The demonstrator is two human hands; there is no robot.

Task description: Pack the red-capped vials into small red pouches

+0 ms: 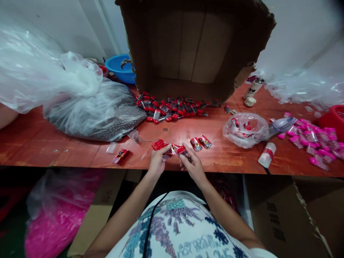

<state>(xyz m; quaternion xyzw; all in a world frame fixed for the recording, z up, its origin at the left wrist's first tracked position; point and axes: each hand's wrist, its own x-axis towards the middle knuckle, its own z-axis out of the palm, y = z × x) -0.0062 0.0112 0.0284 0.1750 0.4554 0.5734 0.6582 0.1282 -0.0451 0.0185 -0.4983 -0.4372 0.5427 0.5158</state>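
Clear bag (227, 138) of red wrappers near the red table's (88, 152) front edge; left hand (157, 160) and right hand (192, 165), raised there, pinch red glossy packaging (173, 149).

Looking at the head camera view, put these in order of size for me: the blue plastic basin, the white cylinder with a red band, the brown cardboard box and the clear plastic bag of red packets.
1. Brown cardboard box
2. Clear plastic bag
3. Blue basin, partly hidden
4. White cylinder

Box (188, 46) behind, bag (96, 111) L.
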